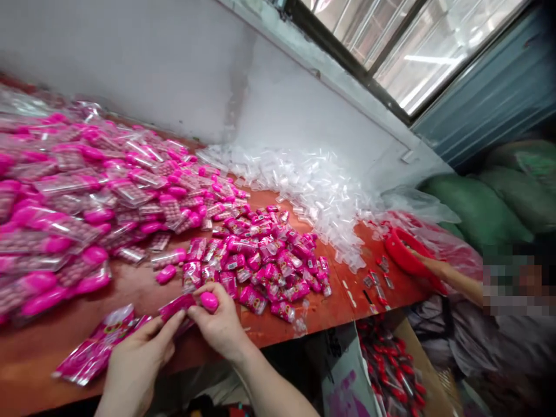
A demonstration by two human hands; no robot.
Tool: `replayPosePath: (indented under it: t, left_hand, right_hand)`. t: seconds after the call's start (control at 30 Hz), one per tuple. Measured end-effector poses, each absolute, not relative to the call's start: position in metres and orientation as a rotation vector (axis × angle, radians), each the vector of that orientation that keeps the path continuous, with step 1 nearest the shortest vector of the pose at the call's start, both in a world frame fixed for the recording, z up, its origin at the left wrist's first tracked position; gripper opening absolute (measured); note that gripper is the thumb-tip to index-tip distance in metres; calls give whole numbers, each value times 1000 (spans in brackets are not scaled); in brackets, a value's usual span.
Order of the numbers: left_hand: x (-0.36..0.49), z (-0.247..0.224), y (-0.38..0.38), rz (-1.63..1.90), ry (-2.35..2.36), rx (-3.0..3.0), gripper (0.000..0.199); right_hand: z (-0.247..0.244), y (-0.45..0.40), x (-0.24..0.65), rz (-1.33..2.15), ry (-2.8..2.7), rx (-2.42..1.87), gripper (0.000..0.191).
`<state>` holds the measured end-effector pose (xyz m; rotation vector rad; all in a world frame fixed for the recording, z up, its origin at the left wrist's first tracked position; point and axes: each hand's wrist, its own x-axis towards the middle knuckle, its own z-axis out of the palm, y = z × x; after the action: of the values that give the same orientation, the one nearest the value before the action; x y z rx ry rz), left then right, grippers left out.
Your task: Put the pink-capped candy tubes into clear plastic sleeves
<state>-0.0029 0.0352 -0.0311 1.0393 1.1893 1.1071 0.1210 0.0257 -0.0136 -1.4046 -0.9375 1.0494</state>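
My left hand is closed on a pink printed wrapper, pinching it near its end. My right hand meets it there, its fingers curled round a small container whose bright pink rounded cap shows; the rest of the container is hidden. Under and left of my left hand lie more flat pink printed wrappers. Just beyond my hands, a pink-capped clear tube lies beside a loose pink cap. A heap of small pink wrapped packs spreads to the right.
Clear tubes filled with pink balls pile high at the left of the red table. Empty clear pieces heap against the wall. At right, another person's arm reaches into a red basket. Below stands a box of red-capped items.
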Motion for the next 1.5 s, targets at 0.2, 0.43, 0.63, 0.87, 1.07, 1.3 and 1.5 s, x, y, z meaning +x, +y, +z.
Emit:
replayPosePath:
  t: [0.2,0.43,0.63,0.87,1.07,1.3,1.5]
  left_hand:
    - [5,-17,25,989,1226,724,42]
    - [5,-4,20,892,1085,548,39]
    - [1,6,24,989,1006,384,33]
    - [2,4,26,1112,1015,234,37]
    - [7,2,20,1020,960,301,33]
    - [5,1,20,998,915,331,32]
    - [5,-2,21,1033,934,297,32]
  right_hand:
    - [-15,15,120,957,-1083,-1418,15]
    - [-9,13,127,1007,-1113,-1396,17]
    - [-8,13,138,1281,-695,-1288,36]
    - [0,-21,131,1409,-669,-1129,21]
    - [-10,-24,111,1330,-672,-1203,36]
    - [-10,-24,113,1437,-579,-1137,40]
    - [-14,-23,114,1370,-628,-1171,41]
